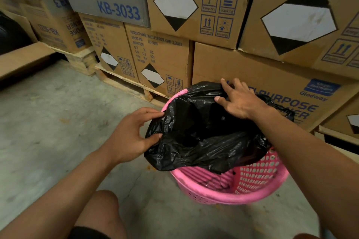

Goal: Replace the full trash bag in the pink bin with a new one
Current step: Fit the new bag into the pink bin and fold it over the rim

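A pink perforated plastic bin (258,186) stands on the concrete floor just in front of me. A black trash bag (204,141) is spread open over its mouth, draped across the far rim and left side; the near rim is bare. My left hand (132,133) pinches the bag's left edge between thumb and fingers. My right hand (239,100) lies with fingers spread on the bag's far edge by the far rim. The inside of the bag is dark and hidden.
Stacked cardboard cartons (167,5) of foam cleaner on wooden pallets (124,83) rise directly behind the bin. Another black bag (11,34) sits in an open carton at the far left. Bare concrete floor (48,122) spreads to the left. My knee (103,205) is below.
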Tool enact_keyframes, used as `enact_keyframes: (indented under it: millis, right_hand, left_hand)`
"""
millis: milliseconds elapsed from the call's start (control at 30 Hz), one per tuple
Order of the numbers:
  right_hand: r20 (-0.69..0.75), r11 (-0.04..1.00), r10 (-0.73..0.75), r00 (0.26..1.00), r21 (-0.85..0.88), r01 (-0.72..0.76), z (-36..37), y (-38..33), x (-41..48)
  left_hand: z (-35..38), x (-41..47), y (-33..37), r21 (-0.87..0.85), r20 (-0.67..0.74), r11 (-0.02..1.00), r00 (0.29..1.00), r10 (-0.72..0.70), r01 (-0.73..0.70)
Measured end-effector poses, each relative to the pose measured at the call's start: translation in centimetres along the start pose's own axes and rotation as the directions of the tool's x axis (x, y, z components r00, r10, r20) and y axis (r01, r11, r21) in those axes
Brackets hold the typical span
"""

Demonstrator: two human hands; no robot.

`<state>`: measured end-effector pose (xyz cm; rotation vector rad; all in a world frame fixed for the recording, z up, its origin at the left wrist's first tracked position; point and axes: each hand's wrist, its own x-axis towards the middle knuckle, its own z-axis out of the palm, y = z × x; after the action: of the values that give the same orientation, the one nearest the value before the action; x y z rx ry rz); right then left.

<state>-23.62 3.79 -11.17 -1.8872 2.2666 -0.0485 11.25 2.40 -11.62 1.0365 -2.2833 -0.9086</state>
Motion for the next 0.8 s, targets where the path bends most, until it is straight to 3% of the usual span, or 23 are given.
enact_keyframes:
  millis: [167, 367, 500, 633, 800]
  right_hand:
    - [-0.019, 1.000, -0.003, 1.000, -0.021, 0.003, -0.2, 0.0, -0.3]
    - [0.012, 1.000, -0.010, 1.000, -0.023, 0.010, -0.5, 0.1, -0.5]
    - [0.015, 1.000, -0.010, 1.000, -0.011, 0.010, -0.5, 0.1, -0.6]
    - [0.011, 1.000, -0.004, 1.000, 0.013, 0.004, -0.4, -0.1, -0.6]
    - [-0.023, 1.000, -0.026, 0.999, 0.017, 0.026, -0.3, -0.5, -0.3]
  left_hand:
    - [-0.4, -0.6, 2.0, 0.153, 0.077, 0.987, 0.996, 0.038, -0.049]
    - [1.2, -2.1, 2.0, 0.327, -0.019, 0.936, 0.989, 0.146, -0.132]
    - [1.5, -2.5, 2.6, 0.384, -0.056, 0.921, 0.994, 0.095, -0.066]
    - [2.3, -2.6, 3.8, 0.274, -0.127, 0.952, 0.986, -0.104, 0.135]
    - [2.6, -2.8, 4.4, 0.227, 0.045, 0.941, 0.962, -0.268, 0.251]
